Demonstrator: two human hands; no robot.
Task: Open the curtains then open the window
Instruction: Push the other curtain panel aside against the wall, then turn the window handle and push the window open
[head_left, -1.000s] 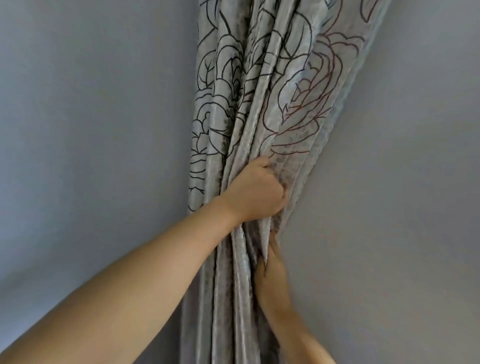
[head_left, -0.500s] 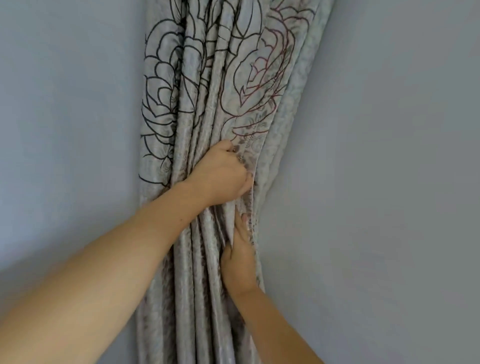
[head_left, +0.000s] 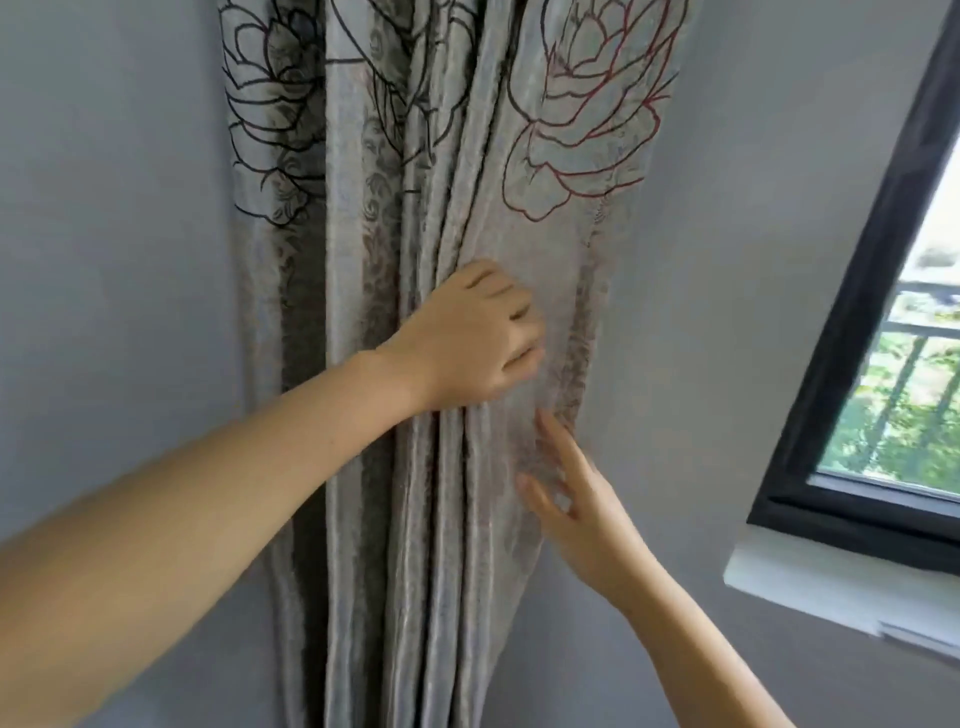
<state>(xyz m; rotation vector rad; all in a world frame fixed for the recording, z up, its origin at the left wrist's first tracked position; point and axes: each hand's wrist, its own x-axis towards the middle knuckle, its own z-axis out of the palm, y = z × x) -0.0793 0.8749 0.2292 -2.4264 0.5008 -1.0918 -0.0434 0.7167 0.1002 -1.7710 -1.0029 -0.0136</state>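
The grey curtain (head_left: 415, 171) with black and red rose outlines hangs bunched in folds against the wall, left of the window (head_left: 852, 312). My left hand (head_left: 467, 338) rests on the folds at mid-height, fingers loosened and lying on the fabric, not clenched. My right hand (head_left: 576, 499) is just below it with fingers spread, its fingertips touching the curtain's right edge. The window has a black frame and shut glass, with a railing and greenery outside.
A white sill (head_left: 810, 582) juts out under the window at lower right. Plain grey wall (head_left: 104, 260) lies on both sides of the curtain, and a strip of it separates the curtain's edge from the window frame.
My left hand has loosened its fist on the gathered folds. My right hand has come out from the folds and spread open. The view has swung right, bringing the window into sight.
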